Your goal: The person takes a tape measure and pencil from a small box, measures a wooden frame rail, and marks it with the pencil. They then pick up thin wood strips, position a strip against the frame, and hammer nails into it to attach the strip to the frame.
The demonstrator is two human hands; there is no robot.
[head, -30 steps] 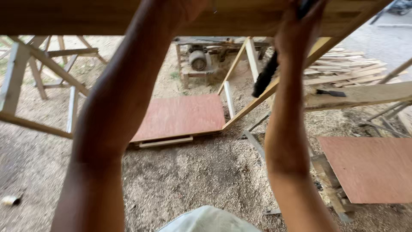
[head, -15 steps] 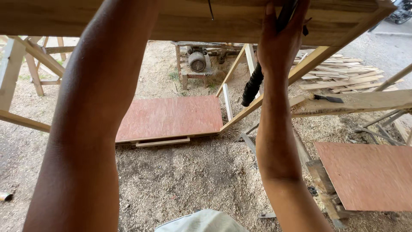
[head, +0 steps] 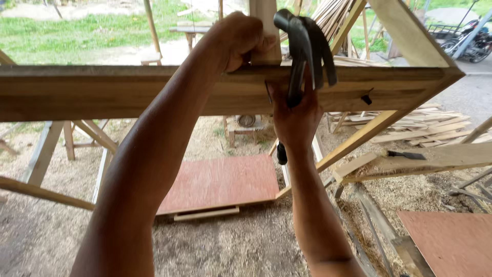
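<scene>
Hammer [head: 306, 48] stands at the upper middle of the frame, its steel claw head up, its handle gripped by the right hand [head: 296, 120] just below. Left hand [head: 237, 38], upper middle, is closed around an upright wooden post [head: 265, 28] just left of the hammer head. Both meet a horizontal wooden beam [head: 102, 90] spanning the frame.

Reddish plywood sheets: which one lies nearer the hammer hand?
The larger reddish sheet in the middle of the floor, just below and left of the right hand. The other sheet is cut off at the bottom-right corner.
</scene>
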